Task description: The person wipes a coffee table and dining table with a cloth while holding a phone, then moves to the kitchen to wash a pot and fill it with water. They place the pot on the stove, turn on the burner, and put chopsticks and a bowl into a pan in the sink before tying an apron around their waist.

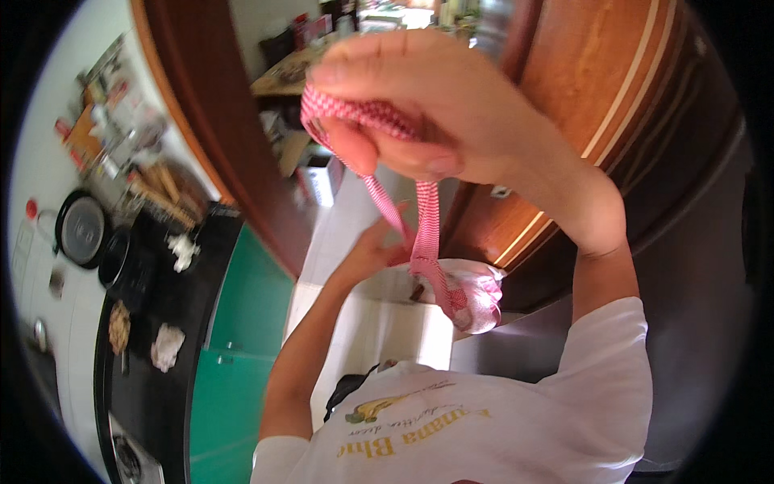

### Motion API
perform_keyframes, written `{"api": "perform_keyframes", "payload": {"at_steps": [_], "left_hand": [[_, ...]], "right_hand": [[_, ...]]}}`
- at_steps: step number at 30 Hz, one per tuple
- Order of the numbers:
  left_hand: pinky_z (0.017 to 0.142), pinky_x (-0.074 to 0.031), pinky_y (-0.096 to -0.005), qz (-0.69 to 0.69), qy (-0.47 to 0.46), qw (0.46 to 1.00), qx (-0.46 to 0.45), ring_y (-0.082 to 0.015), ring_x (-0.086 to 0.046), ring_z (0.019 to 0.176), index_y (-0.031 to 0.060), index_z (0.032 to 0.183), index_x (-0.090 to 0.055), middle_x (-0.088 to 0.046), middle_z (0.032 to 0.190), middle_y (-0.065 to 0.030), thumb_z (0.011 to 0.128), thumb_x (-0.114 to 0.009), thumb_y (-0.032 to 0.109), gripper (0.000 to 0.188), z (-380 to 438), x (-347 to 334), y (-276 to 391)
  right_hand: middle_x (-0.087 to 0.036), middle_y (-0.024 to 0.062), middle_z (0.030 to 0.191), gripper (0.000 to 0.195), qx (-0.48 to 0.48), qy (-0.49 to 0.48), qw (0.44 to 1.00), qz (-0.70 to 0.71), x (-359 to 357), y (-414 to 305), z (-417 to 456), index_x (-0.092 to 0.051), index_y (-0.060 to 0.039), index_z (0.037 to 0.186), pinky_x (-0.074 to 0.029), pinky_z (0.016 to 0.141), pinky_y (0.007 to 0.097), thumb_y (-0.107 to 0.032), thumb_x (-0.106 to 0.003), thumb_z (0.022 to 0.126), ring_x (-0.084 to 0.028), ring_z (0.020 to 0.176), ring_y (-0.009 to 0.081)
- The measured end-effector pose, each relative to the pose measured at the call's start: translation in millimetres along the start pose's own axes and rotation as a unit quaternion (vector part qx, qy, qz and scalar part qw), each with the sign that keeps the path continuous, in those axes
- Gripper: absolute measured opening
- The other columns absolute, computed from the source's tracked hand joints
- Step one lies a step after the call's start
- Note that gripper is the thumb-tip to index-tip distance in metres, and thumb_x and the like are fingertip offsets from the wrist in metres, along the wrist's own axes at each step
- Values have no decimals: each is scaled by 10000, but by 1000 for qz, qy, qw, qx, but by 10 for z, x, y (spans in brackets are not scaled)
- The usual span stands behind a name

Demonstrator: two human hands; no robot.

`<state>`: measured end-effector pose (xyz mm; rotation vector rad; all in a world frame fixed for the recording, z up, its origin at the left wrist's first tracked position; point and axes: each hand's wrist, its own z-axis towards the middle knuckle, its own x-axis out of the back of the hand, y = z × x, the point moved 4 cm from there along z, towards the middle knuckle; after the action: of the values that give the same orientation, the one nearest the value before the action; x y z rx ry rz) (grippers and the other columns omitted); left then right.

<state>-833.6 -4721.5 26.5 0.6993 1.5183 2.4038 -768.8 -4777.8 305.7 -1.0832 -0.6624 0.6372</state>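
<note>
Raised close to the camera, my right hand grips a red-and-white checked fabric strap. The strap loops around its fingers, and two lengths hang from it. Lower and farther away, my left hand is beside the strap where the two lengths come together. Its fingers are partly hidden and blurred, so whether it holds the fabric is unclear. Below the strap hangs a bunched white and pink cloth item with red checked parts, brightly lit at its right side; its full shape is not visible.
A black countertop over green cabinets runs along the left, bearing a dark pot, wooden utensils and plastic bags. A brown door frame stands ahead, with a wooden door at right. Beyond are a cluttered table and a white box.
</note>
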Motion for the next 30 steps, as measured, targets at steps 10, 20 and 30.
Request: {"api": "perform_keyframes", "payload": {"at_steps": [10, 20, 30], "left_hand": [[962, -374, -304, -463, 24, 858, 223, -186, -508, 1087, -12, 1258, -446, -541, 1186, -89, 765, -682, 355, 659, -2330, 342, -177], [686, -487, -254, -217, 426, 860, 179, -91, -583, 771, -20, 918, -656, -654, 858, -42, 772, -641, 8, 149, -4784, 1304, 538], [860, -478, -345, -480, 669, 562, -77, -227, -587, 960, -14, 1192, -447, -558, 1123, -116, 919, -437, 186, 339, -6241, 1295, 1493]], "right_hand": [[-512, 52, 612, 244, 132, -186, 969, 94, -946, -232, 1128, -535, 50, 957, -214, 255, 159, -93, -338, 939, -295, 318, 29], [-594, 90, 734, 287, 106, -98, 983, -111, -3682, -23, 1571, -532, 16, 1027, -375, 333, 175, -203, -364, 950, -457, 406, 87], [-607, 81, 646, 173, 26, -446, 886, -122, -5223, 1915, 566, -615, -10, 786, -435, 513, 274, -170, -678, 766, -558, 544, 123]]}}
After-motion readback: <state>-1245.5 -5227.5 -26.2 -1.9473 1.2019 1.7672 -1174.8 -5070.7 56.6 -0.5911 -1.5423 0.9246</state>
